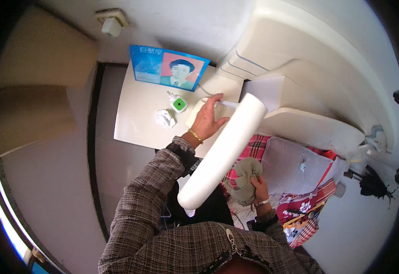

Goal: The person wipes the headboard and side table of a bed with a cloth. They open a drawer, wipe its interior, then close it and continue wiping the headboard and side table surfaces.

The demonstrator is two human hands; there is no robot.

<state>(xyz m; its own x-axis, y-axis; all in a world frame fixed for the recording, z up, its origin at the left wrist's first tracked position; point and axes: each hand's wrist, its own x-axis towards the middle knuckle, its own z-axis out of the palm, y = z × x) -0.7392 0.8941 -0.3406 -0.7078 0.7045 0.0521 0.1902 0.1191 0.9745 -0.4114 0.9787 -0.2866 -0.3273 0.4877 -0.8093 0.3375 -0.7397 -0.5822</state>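
A white desk lamp [222, 153] with a long tubular head slants across the middle, close in front of me. Beyond it, my left hand [205, 121] is at the lamp's pale base, thumb and forefinger around its near part. Part of that grip is hidden under the hand. Lower right, my right hand [260, 189] grips a crumpled grey-green cloth [245, 178] by its right edge. The cloth is over the plaid bedding, partly behind the lamp head.
A white tabletop [128, 118] carries a green-and-white plug adapter [178, 104], a crumpled white tissue [165, 118] and a blue picture card [147, 68] against the wall. To the right are plaid bedding [257, 145], a translucent white case [284, 166] and a black folded umbrella [372, 185].
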